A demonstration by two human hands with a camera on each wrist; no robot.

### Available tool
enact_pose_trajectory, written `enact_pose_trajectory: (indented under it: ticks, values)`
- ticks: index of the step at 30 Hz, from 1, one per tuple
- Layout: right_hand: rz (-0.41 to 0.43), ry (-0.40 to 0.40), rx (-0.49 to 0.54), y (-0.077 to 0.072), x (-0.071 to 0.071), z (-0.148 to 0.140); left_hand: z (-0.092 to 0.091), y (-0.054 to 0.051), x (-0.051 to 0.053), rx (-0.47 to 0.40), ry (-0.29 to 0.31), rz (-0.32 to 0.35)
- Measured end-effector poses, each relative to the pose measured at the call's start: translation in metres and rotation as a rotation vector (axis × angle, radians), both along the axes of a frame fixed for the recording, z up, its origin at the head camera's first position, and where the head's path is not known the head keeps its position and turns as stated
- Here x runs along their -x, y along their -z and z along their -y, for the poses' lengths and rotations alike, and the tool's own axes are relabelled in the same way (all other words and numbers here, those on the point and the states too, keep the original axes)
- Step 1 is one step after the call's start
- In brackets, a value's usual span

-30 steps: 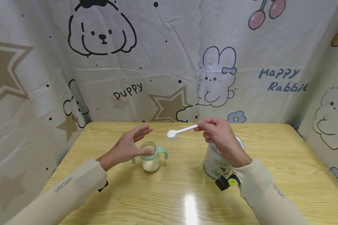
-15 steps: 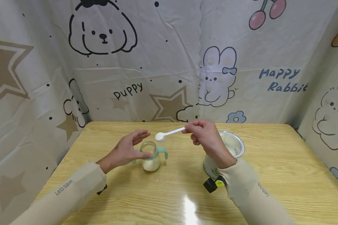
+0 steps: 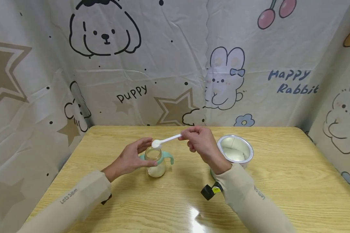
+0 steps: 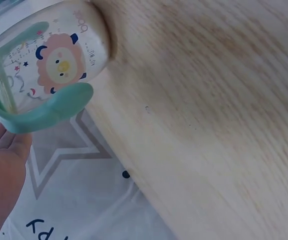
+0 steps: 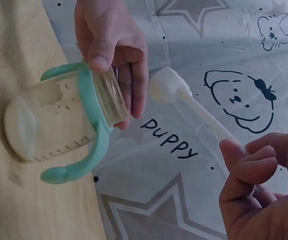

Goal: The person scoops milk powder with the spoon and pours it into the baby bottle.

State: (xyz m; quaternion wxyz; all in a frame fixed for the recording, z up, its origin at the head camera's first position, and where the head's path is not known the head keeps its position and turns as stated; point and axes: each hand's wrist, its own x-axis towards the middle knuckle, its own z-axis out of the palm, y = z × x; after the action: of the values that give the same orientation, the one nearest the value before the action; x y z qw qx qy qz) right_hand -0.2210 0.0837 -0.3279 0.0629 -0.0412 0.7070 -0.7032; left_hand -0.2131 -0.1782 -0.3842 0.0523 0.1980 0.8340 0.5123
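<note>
A clear baby bottle (image 3: 156,170) with mint-green handles stands upright on the table, uncapped, with pale contents low inside. Beside its neck is my left hand (image 3: 133,156), thumb near the green collar (image 5: 89,95) and fingers fairly straight behind the rim; firm contact cannot be made out. Between thumb and fingers, my right hand (image 3: 200,142) pinches the handle end of a white measuring scoop (image 3: 157,144). White powder heaps in the scoop's bowl (image 5: 166,85), which hangs just above the bottle's mouth. In the left wrist view the bottle (image 4: 61,62) shows a printed lion-like face.
A tin (image 3: 236,149) with a silver rim and white powder inside stands right of the bottle, partly behind my right wrist. The wooden table (image 3: 169,207) ends at a printed cloth backdrop (image 3: 175,81).
My right hand has carried the filled scoop leftward from near the tin to above the bottle, uncovering the tin's mouth. The left hand has shifted slightly; the bottle stays put.
</note>
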Motion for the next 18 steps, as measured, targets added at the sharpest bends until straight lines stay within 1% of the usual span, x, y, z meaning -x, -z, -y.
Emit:
enact_pose_trajectory:
  ticks: [4,9,12,18]
  values:
    - [0.017,0.002,-0.013,0.005,0.001,0.005,0.000,0.004,0.000,-0.002,-0.007,0.002]
    - [0.023,0.011,-0.047,0.012,0.000,0.009,0.001,0.008,0.001,0.023,-0.008,-0.007]
    - [0.028,0.012,-0.065,0.018,0.000,0.012,0.001,0.010,0.000,0.028,-0.004,-0.019]
    - [0.026,-0.011,-0.075,0.024,-0.002,0.013,-0.001,0.010,-0.001,0.014,-0.008,-0.016]
